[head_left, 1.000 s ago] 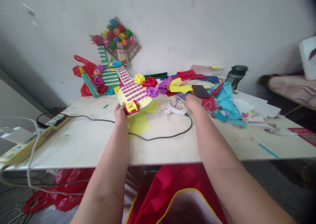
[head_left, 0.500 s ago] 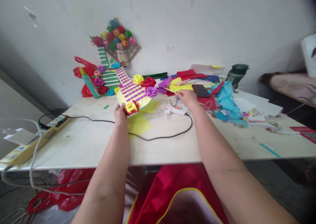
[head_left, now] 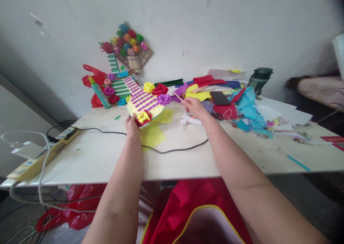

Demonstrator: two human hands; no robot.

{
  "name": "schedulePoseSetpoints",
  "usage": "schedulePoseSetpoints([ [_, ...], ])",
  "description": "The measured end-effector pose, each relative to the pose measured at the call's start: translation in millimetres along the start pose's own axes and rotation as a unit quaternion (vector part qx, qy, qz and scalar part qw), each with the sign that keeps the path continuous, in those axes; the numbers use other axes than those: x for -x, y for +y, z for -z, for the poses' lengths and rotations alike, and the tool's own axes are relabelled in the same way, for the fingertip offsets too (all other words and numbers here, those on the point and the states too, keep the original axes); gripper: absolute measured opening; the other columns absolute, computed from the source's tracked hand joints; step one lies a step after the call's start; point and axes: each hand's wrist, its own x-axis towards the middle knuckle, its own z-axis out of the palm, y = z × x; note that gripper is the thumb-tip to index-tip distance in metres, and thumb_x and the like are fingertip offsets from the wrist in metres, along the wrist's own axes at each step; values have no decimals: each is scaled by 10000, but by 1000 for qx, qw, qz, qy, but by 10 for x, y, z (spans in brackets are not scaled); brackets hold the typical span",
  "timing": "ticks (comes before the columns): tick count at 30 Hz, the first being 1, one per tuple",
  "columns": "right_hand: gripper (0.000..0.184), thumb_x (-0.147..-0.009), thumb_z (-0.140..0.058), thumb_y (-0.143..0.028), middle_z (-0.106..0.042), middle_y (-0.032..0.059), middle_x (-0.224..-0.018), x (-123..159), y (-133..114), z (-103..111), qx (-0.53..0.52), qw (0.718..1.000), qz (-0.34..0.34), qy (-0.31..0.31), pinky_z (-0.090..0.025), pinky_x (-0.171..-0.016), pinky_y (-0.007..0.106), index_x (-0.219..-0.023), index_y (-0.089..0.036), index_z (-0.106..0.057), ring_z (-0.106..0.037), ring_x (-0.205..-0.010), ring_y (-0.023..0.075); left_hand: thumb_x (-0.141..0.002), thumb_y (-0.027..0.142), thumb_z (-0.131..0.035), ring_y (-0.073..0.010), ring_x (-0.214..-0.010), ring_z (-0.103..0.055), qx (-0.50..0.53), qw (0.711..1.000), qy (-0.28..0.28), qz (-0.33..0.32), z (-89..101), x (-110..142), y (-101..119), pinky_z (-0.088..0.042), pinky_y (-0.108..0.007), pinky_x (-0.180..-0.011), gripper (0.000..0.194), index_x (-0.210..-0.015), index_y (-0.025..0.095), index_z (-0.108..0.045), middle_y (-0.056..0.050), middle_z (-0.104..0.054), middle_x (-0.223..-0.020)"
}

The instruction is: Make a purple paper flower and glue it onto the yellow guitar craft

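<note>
My left hand (head_left: 131, 125) grips the lower left edge of a yellow cardboard craft piece (head_left: 142, 102), which is banded with purple strips and tilted up off the table. Yellow, red and purple paper flowers (head_left: 160, 89) line its right edge, and a yellow-and-red flower (head_left: 143, 117) sits by my left thumb. Between the fingers of my right hand (head_left: 194, 107) is a thin wooden stick (head_left: 177, 96), its tip pointing toward the purple flower but apart from it. A white glue gun (head_left: 189, 119) lies below my right hand, partly hidden by the wrist.
Behind stand a green flowered craft (head_left: 119, 88), a glue bottle (head_left: 99, 93) and a stick flower basket (head_left: 134, 57). Crepe paper (head_left: 245, 106), a phone (head_left: 219, 98) and a dark bottle (head_left: 260, 79) lie to the right. A black cord (head_left: 172, 151) crosses the table from a power strip (head_left: 45, 158).
My right hand has moved left with the stick, closer to the flowered craft piece. My left hand keeps its hold. The view has shifted slightly.
</note>
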Motion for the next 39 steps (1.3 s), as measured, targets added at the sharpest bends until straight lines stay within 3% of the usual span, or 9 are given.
schedulePoseSetpoints([
  [3,113,-821,-529,-277,-457,-83,-493,54,-131,-188,-187,980,-58,-35,-213,-365,181,-751,-193,-499,-287,-335,40,-612,261,-636,-78,-365,-453,-1,1000,1,-7,18,-23,-12,-262,-173,-334,203,-754,163,-530,42,-517,-533],
  [6,100,-822,-530,-245,-462,-90,-467,119,-236,-378,-284,951,-108,-63,-163,-322,171,-752,-196,-477,-289,-296,35,-621,259,-609,-76,-362,-450,-5,1000,12,-13,26,-27,-15,-276,-173,-335,192,-764,167,-520,44,-523,-535],
  [11,132,-872,-430,-195,-484,-71,-404,216,-348,-594,-314,932,-173,-59,-209,-296,179,-748,-185,-475,-374,-269,65,-643,270,-596,-65,-378,-454,-5,999,35,-32,14,9,5,-291,-166,-350,184,-758,169,-492,44,-529,-564],
  [14,141,-869,-438,-198,-482,-70,-384,259,-393,-654,-315,931,-177,-51,-251,-308,176,-740,-179,-490,-398,-271,68,-651,257,-581,-59,-371,-437,-6,998,40,-39,20,9,4,-297,-169,-353,168,-748,172,-475,51,-518,-563],
  [18,144,-851,-447,-179,-451,-77,-365,269,-392,-694,-307,936,-171,-34,-225,-310,174,-720,-169,-506,-348,-267,54,-650,257,-572,-60,-371,-434,-13,998,37,-45,31,-3,-4,-290,-166,-351,163,-748,174,-472,51,-519,-558],
  [22,128,-845,-453,-219,-459,-77,-402,190,-268,-646,-224,965,-138,-16,-239,-332,180,-752,-177,-530,-343,-292,57,-645,288,-590,-64,-394,-457,-14,999,24,-46,36,-13,-7,-292,-160,-358,208,-797,170,-511,41,-539,-580],
  [26,127,-807,-526,-261,-535,-41,-501,58,-90,-435,22,998,-39,38,-349,-469,196,-815,-186,-628,-490,-455,92,-618,292,-610,-67,-391,-457,-12,999,15,-37,43,-30,-14,-287,-161,-352,231,-793,165,-529,43,-531,-565],
  [30,252,-832,-507,-344,-667,13,-705,-16,-4,-152,198,976,24,83,-378,-588,237,-938,-215,-696,-582,-662,147,-602,277,-633,-74,-383,-463,-9,1000,-2,-21,37,-28,-11,-272,-162,-343,225,-768,158,-538,40,-523,-547],
  [39,257,-797,-567,-374,-714,10,-923,-39,165,214,267,960,17,82,-405,-695,244,-959,-252,-725,-610,-828,165,-595,263,-656,-82,-383,-473,-15,1000,-15,-3,43,-57,-38,-269,-164,-332,219,-751,150,-551,28,-532,-550],
])
